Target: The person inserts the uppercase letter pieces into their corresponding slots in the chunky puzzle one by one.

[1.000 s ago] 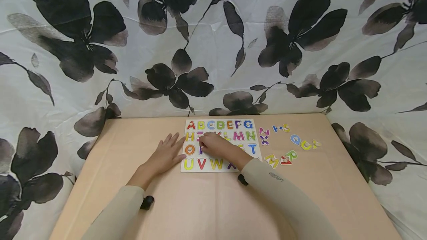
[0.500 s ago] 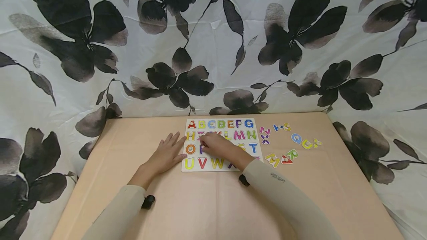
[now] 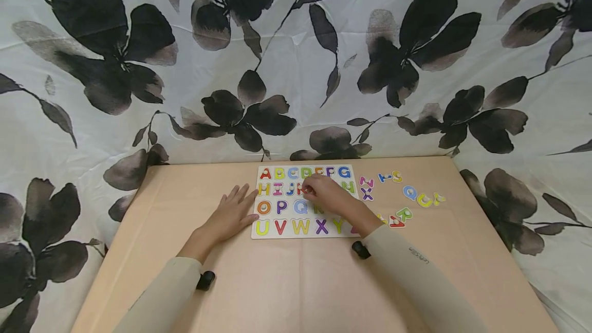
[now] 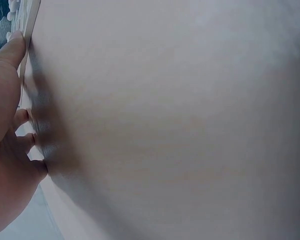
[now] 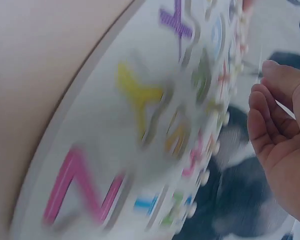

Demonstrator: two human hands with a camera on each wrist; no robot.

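Note:
A white alphabet puzzle board (image 3: 289, 220) with rows of coloured letters lies at the table's far edge. My left hand (image 3: 235, 211) rests at its left edge, fingers spread and the thumb on the rim; the left wrist view shows the thumb (image 4: 11, 52) at the board's side. Over the second row, above the K to M places, is my right hand (image 3: 324, 194). In the right wrist view its fingers (image 5: 260, 120) are loosely bent, thumb near the index finger, with nothing seen between them. The pink I (image 3: 277, 189) and blue J (image 3: 290, 189) show left of it.
Loose letter pieces lie right of the board: a pink N or Z shape (image 3: 367, 182), a purple X (image 3: 367, 194), a blue Q (image 3: 409, 193), a green R (image 3: 404, 215) and several others. A flowered cloth (image 3: 324, 66) hangs behind the table (image 3: 277, 281).
My right hand has moved right from the I place in the second row, uncovering the I, J, P and Q places. The left hand stays where it was.

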